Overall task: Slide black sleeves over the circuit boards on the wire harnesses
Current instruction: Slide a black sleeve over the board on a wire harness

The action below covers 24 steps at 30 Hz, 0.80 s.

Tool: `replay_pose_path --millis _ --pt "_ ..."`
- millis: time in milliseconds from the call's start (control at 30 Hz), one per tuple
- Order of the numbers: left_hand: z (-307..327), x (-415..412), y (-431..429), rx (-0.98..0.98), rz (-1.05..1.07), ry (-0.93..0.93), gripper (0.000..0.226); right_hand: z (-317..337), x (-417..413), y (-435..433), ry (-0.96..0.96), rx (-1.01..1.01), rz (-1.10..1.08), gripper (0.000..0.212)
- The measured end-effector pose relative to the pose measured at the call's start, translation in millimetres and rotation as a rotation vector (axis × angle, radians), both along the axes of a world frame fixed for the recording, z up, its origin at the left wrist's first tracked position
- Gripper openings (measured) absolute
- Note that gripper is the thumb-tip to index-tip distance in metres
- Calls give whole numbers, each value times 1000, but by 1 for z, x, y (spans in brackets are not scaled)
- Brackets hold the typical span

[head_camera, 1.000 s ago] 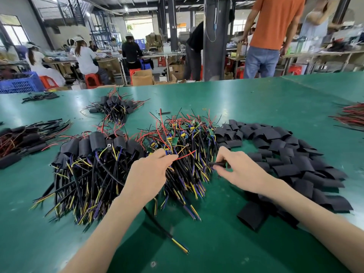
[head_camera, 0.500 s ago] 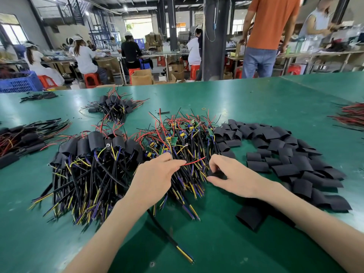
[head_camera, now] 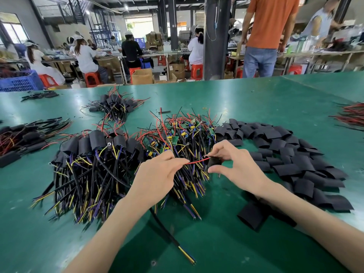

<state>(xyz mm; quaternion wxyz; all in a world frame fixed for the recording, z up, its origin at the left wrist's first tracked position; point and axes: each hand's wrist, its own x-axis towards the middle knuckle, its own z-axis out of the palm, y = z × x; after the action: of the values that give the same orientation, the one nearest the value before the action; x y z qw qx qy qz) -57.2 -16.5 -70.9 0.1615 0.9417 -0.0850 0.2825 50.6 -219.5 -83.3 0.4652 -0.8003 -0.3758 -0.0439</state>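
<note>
Sleeve (head_camera: 214,162) now higher, at red wire (head_camera: 195,162) tip

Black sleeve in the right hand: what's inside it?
A red wire, pinched by the left hand, runs to the mouth of the black sleeve. Whether a circuit board sits inside is hidden by the sleeve itself.
</note>
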Motion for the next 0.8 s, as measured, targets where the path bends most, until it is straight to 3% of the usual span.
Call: replay_pose_path --millis 500,800 --pt "-1 1 1 -37 -34 -54 28 6 -2 0 79 97 12 40" --pt "-2 1 2 -5 12 -19 26 10 -3 0 97 133 133 42"
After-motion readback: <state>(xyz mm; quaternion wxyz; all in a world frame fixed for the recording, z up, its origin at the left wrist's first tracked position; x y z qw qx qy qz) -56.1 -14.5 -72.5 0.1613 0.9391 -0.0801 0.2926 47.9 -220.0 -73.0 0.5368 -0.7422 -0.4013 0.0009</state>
